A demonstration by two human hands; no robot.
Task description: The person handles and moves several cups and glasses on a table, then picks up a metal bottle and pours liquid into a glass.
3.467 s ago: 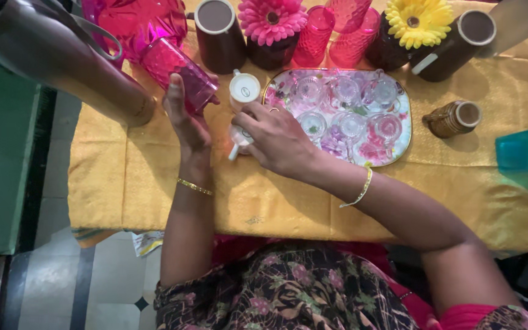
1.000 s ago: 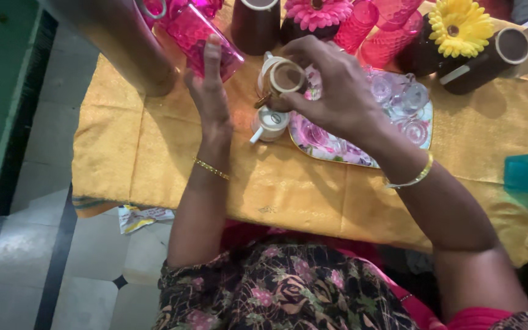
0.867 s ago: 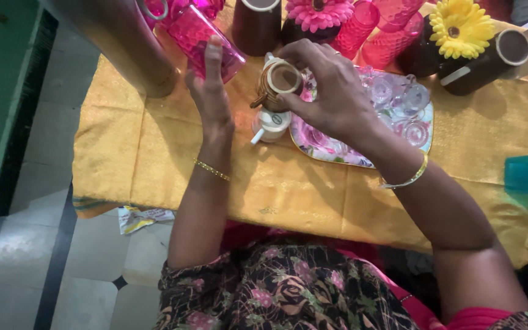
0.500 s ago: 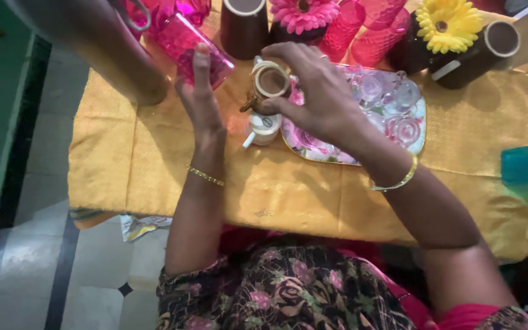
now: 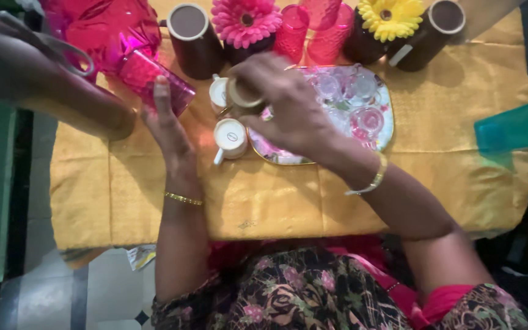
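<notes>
A woven yellow tablecloth [image 5: 276,201] with a dull sheen covers the table, its near edge hanging toward a floral-print lap. At the far left a large pink faceted jug [image 5: 105,24] is cut off by the frame, and another person's forearm [image 5: 50,91] crosses in front of it. An oval floral tray [image 5: 276,156] with a gilt rim holds several small clear glass cups [image 5: 368,119], blurred and hard to count. Behind stand 2 dark brown mugs [image 5: 194,40], 2 fabric daisies, 1 pink [image 5: 245,18] and 1 yellow [image 5: 389,15], and ribbed pink tumblers [image 5: 291,33]. The left hand [image 5: 169,131] rests edge-on, fingers straight and together, against a tilted pink ribbed glass [image 5: 154,85]. The right hand [image 5: 291,113] hovers over the tray's left end, fingers clamped around a small brown ribbed cup [image 5: 242,95], much of it hidden by the fingers. Just below sits a small white cup [image 5: 230,137] on the cloth, touching the tray's edge; another white cup [image 5: 218,95] peeks out behind.
</notes>
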